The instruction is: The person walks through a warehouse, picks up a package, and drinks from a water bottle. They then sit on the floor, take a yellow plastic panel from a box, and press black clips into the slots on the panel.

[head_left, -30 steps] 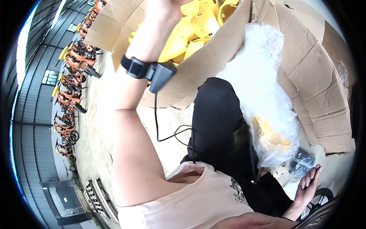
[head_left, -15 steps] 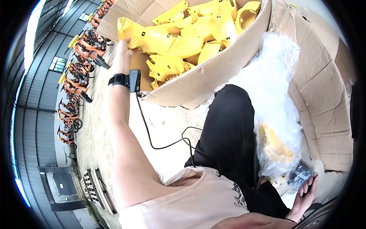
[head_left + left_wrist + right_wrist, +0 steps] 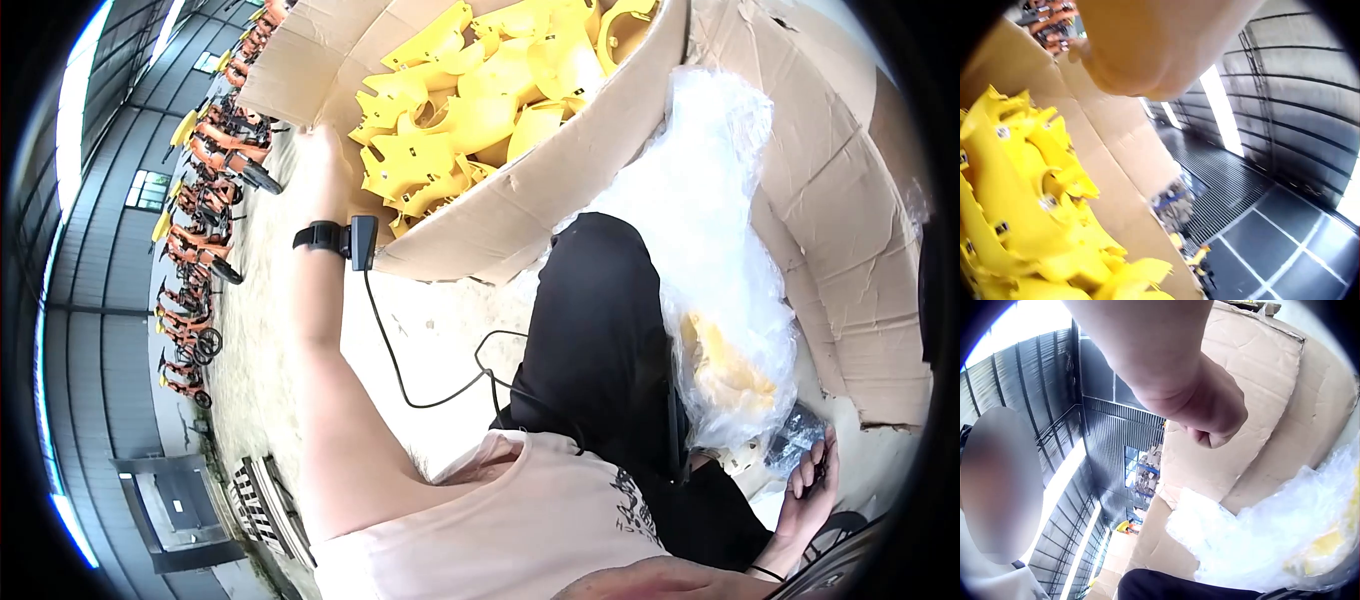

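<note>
In the head view my left hand (image 3: 320, 150) is at the left edge of a large cardboard box (image 3: 560, 180), beside the flap. Inside the box lie several yellow molded plastic parts (image 3: 490, 105). The left wrist view shows the same yellow parts (image 3: 1029, 187) close below the hand (image 3: 1154, 50), with a fingertip near the box's top edge; I cannot tell whether the fingers grip the cardboard. My right hand (image 3: 808, 500) hangs low at the right, fingers loosely bent, next to a dark plastic-wrapped bundle (image 3: 795, 438). In the right wrist view its fingers (image 3: 1200, 434) curl under the palm.
Clear plastic wrap (image 3: 720, 220) with a yellow part inside lies right of my bent black-trousered leg (image 3: 595, 320). Bent cardboard (image 3: 840, 220) stands along the right. A cable (image 3: 400, 375) runs from the left wrist camera. Orange motorbikes (image 3: 215, 200) line the left.
My left hand came back from over the box, touched a yellow part at its left side, then left it among the others and moved to the box edge. The right hand's fingers have bent more.
</note>
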The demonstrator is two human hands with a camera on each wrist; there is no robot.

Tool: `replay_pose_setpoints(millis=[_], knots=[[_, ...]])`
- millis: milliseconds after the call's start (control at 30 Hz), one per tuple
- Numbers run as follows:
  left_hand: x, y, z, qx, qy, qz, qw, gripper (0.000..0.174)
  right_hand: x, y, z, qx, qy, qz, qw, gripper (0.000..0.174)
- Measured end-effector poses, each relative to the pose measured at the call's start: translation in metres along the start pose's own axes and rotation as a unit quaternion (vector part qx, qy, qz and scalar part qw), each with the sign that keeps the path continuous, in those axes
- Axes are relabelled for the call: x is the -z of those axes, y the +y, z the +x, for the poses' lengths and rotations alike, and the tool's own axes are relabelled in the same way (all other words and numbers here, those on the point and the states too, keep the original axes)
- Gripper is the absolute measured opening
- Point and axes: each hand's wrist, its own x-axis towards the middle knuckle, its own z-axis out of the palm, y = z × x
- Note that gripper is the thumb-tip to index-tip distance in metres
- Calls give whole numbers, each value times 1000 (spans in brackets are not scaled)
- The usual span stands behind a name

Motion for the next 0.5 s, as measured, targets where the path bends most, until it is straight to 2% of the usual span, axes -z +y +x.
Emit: replay_pose_setpoints(millis=[33, 67, 100, 167, 200, 267, 333, 367, 467, 500], knots=[[-14, 19, -12, -65, -32, -31, 997, 51, -2, 1, 2, -5, -25, 0, 1000, 33], [-39, 64, -53, -122, -77, -64, 987, 48, -1, 2, -2, -10, -35, 1, 999, 34], [-58, 106, -109, -122, -161, -114, 973, 43, -3, 3, -6, -18, -42, -11, 999, 34], [-91, 164, -198, -222, -335, -122, 907, 43, -16, -2, -8, -31, -21, -45, 998, 33], [-101, 181, -235, -253, -422, -142, 859, 45, -19, -2, -10, -24, -45, -64, 997, 30], [-114, 193, -295, -276, -606, -244, 705, 45, -21, -4, -13, 1, -62, -63, 996, 26], [-126, 208, -360, -348, -748, -262, 501, 42, -17, -8, -15, 22, -49, -50, 997, 24], [-129, 209, -393, -339, -761, -276, 479, 42, -10, -9, -16, 40, -48, -43, 997, 23], [-123, 218, -487, -336, -772, -355, 406, 22, 4, -12, -18, 106, -49, -21, 993, 23], [-93, 224, -515, -278, -761, -267, 523, 16, 6, -13, -21, 121, -48, -18, 991, 25]])
